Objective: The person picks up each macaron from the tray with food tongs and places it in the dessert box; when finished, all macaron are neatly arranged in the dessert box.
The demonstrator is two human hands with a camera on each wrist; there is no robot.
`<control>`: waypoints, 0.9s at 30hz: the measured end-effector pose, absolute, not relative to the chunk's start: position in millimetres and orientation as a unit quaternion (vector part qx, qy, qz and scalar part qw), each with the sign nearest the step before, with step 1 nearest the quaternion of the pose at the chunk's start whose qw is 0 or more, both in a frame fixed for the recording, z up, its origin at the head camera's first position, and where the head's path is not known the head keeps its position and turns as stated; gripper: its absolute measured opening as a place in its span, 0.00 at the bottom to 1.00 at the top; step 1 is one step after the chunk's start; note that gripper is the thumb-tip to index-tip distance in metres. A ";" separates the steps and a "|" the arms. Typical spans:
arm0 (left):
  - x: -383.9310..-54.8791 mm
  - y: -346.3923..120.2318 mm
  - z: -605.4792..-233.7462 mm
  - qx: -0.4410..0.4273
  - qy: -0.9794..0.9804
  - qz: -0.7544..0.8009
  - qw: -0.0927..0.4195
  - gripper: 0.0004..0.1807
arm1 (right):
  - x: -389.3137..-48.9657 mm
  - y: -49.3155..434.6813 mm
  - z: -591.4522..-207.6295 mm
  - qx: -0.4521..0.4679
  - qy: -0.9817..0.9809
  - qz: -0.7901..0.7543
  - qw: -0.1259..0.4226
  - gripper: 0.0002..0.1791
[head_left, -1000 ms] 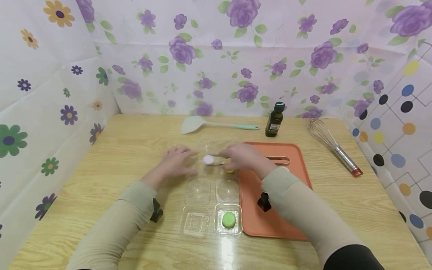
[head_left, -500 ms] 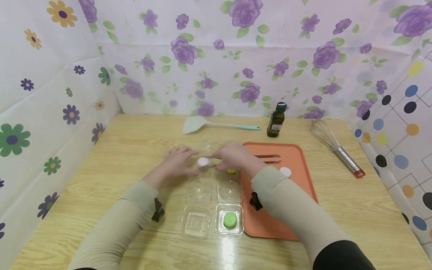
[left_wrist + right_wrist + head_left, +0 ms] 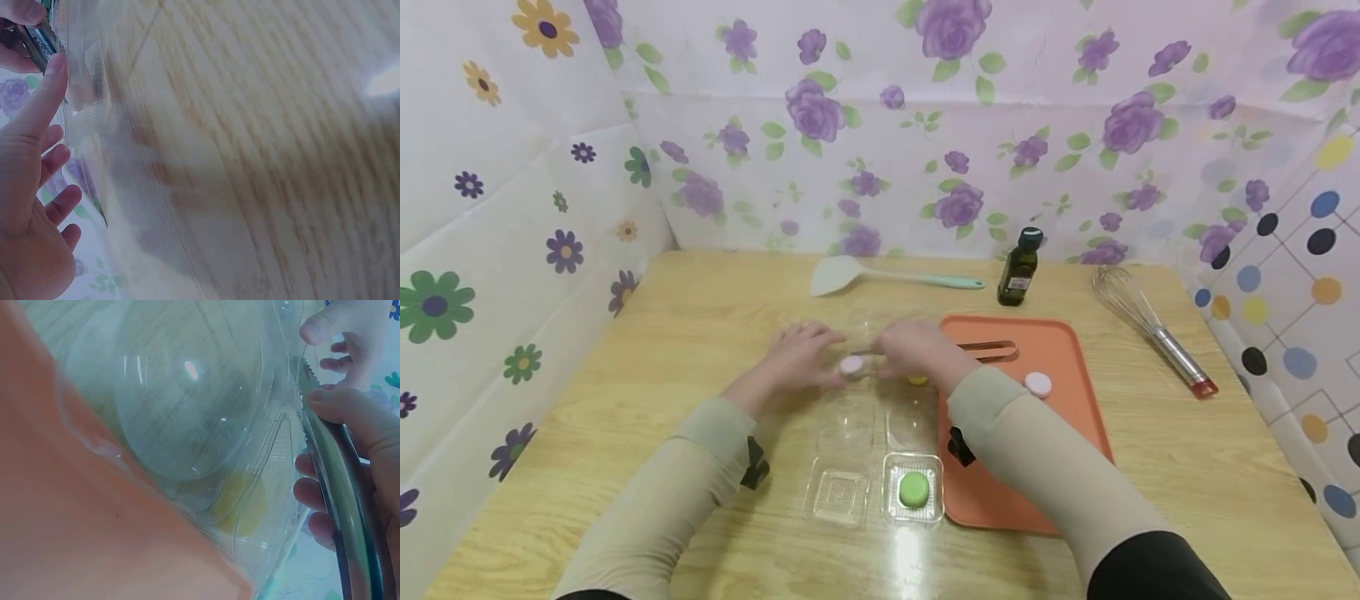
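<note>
head view: left of the tray (image 3: 1000, 492), a pale pink disc (image 3: 852, 366) is sitting at the tips of tongs (image 3: 344, 487) the right hand (image 3: 917, 350) is gripping, just beside the left hand (image 3: 801, 358), fingers spread.

White spatula (image 3: 895, 276) (lying flat), 1 dark upright bottle (image 3: 1018, 271), metal whisk (image 3: 1159, 335), floral backdrop (image 3: 880, 150)

Beige sleeves (image 3: 1052, 450), black wrist mounts (image 3: 756, 464)
</note>
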State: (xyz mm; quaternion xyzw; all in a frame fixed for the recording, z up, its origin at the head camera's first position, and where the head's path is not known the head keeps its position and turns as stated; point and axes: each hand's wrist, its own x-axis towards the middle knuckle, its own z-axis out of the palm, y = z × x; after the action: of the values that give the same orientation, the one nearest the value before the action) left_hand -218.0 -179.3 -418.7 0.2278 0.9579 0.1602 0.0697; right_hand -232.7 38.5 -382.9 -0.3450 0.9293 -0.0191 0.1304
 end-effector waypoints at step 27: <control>-215.5 -180.6 -418.2 0.222 0.960 0.156 0.068 0.44 | -218.8 105.1 -368.2 -0.366 0.921 -0.088 0.101 0.24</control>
State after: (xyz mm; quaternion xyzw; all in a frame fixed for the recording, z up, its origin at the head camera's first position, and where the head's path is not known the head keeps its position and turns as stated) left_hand -215.5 -180.6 -418.2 0.2220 0.9601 0.1561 0.0681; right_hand -218.8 105.1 -368.2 -0.3661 0.9209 -0.0875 0.1013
